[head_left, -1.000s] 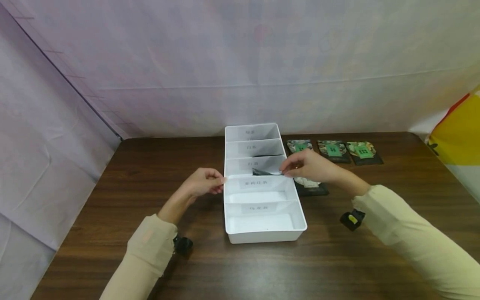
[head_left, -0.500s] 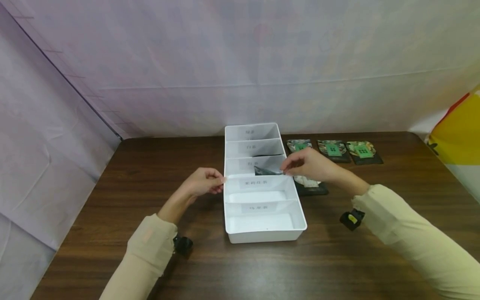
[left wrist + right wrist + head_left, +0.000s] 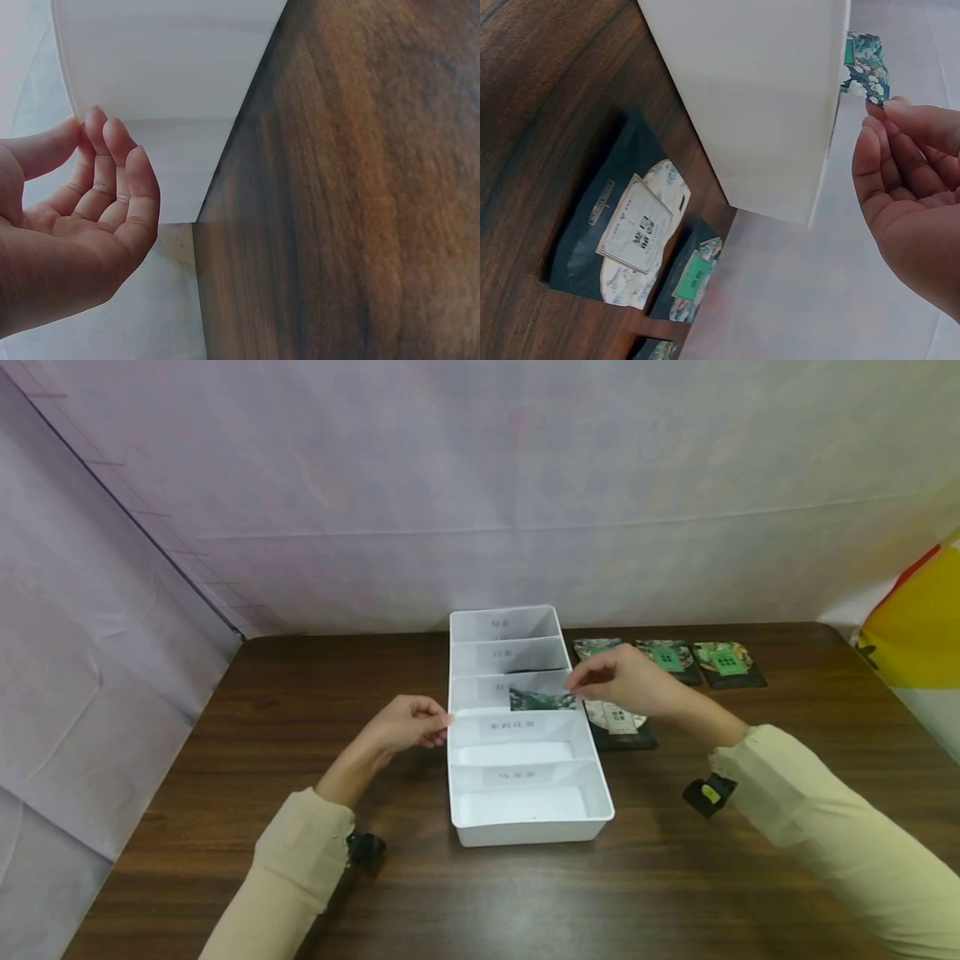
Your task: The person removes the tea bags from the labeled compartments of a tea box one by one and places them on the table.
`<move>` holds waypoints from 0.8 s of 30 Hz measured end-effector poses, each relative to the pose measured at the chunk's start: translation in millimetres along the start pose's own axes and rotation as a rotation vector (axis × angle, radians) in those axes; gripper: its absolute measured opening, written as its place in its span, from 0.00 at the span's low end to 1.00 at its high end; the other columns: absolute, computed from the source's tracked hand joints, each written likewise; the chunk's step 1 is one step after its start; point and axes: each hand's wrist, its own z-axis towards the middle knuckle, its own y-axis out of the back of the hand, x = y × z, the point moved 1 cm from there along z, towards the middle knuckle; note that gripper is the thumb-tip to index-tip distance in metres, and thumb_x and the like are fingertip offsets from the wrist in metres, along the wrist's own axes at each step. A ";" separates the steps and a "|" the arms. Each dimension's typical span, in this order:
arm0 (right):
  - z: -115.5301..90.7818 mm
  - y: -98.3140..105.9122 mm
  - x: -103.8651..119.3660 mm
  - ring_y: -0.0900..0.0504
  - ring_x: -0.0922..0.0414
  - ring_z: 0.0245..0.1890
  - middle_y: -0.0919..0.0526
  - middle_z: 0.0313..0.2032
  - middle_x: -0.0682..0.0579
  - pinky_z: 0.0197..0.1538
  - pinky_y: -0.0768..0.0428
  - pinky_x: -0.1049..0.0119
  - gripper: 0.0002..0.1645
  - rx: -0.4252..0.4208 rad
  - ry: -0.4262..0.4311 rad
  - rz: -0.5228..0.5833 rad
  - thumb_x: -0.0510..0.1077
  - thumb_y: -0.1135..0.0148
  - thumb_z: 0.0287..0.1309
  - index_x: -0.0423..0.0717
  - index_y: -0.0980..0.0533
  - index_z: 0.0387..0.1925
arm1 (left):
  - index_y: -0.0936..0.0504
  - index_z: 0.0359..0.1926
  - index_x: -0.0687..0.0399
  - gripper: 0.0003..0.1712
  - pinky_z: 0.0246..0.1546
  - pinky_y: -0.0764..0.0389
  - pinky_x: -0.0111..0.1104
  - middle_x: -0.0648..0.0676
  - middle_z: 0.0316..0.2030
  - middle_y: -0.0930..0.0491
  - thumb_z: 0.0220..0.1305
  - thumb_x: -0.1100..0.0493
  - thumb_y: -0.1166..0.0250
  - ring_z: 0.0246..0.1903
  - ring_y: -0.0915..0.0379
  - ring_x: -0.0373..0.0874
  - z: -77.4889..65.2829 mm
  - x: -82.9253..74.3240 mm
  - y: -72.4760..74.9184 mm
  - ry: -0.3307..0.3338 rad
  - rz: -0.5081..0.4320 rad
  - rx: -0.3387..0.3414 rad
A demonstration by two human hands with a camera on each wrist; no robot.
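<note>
A long white divided box (image 3: 534, 833) stands on the table, its compartments bearing printed labels. My left hand (image 3: 405, 723) pinches the box's left rim; the left wrist view shows its thumb (image 3: 56, 148) and fingertips meeting at that edge. With thumb and finger, my right hand (image 3: 630, 681) pinches the corner of a dark floral tea pouch (image 3: 542, 698). That pouch sits partly down in the middle compartment, its upper part showing above the divider. In the right wrist view the pouch (image 3: 866, 69) sticks up past the box's right rim.
Right of the box lies a tea pouch with a white label (image 3: 621, 727). Farther back are green-labelled pouches: one partly behind my hand (image 3: 597, 647), a second (image 3: 666, 660) and a third (image 3: 725, 663). A pale cloth (image 3: 480, 485) hangs behind the wooden table (image 3: 225, 777).
The pouch in my right hand has tilted so that its printed face shows more. My right hand has risen slightly, uncovering more of the white-labelled pouch. The left hand stays put.
</note>
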 end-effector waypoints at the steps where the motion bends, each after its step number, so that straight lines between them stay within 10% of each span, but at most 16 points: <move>1: -0.3 1.0 1.0 0.20 0.55 0.35 0.18 0.36 0.47 0.35 0.22 0.64 0.08 -0.004 0.001 -0.005 0.31 0.40 0.54 0.38 0.20 0.37 | 0.27 0.33 0.72 0.07 0.31 0.22 0.34 0.51 0.19 0.26 0.63 0.68 0.43 0.21 0.28 0.38 -0.1 0.0 -0.1 0.002 -0.001 0.000; 24: -9.5 41.4 32.6 0.21 0.59 0.30 0.18 0.37 0.47 0.30 0.24 0.68 0.09 -0.200 -0.025 -0.001 0.34 0.41 0.57 0.41 0.20 0.39 | 0.27 0.33 0.72 0.06 0.30 0.23 0.34 0.51 0.20 0.26 0.63 0.68 0.44 0.21 0.28 0.38 -0.7 0.6 0.1 -0.004 -0.006 0.002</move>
